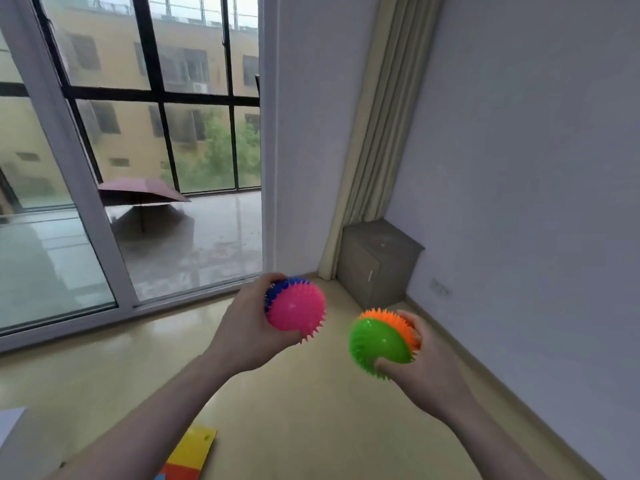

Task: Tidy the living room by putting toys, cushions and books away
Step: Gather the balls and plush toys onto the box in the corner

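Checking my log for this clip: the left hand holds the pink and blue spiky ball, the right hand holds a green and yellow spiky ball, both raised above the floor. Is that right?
Not quite. In the head view the ball in the right hand is a green and orange spiky ball, not green and yellow. The rest stands: the left hand holds the pink and blue spiky ball, both raised above the floor.

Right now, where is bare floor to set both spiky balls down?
Bare floor runs from the sliding door track to the grey cabinet and right wall. Crowded only bottom left, by the coloured mat. Both the left hand and the right hand are full.
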Tool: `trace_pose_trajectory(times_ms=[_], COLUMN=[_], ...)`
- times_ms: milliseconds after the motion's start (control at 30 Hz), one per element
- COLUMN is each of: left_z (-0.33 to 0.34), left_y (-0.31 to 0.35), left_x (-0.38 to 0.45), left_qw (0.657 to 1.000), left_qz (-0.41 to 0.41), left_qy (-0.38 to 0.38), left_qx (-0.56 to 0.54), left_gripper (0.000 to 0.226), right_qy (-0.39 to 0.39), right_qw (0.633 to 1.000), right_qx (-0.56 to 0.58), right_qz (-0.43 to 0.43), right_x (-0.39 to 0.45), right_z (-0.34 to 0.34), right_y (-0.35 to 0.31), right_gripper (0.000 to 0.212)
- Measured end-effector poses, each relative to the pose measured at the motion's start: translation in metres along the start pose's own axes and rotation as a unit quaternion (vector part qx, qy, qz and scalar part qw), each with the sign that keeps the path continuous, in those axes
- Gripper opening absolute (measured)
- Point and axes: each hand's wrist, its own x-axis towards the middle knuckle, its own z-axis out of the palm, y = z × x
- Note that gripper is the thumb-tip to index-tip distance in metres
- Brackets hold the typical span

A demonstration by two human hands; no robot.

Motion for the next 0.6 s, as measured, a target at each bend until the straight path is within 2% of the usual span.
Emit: trace_pose_trajectory(times_ms=[100, 267, 433, 600], left_z=[0.042, 0.117, 0.174, 0.206], left_y=[0.014, 0.028, 0.04, 0.025], left_x=[0.057, 0.153, 0.223, 0.284], left_qw=[1.0, 1.0, 1.0, 0.996], left_qz=[0.013, 0.023, -0.007, -0.077], left_qy=[-0.018, -0.006, 0.013, 0.034], left_qx=[-0.001, -0.003, -0.015, -0.04], left_gripper=[0.093, 0.095, 0.094, 0.088], right_qy=[0.007, 0.007, 0.004, -0.023], right_qw=[1.0, 1.0, 0.999, 0.998], right_qx=[0.015, 0.028, 0.019, 0.022], right_qz=[0.006, -0.006, -0.03, -0.046], right_x=[0.053, 0.159, 0.262, 0.352], right_z=[-0.019, -0.056, -0.092, -0.1], right_y=[0.029, 0.086, 0.127, 0.148], right_gripper=[0.098, 0.099, 0.099, 0.097])
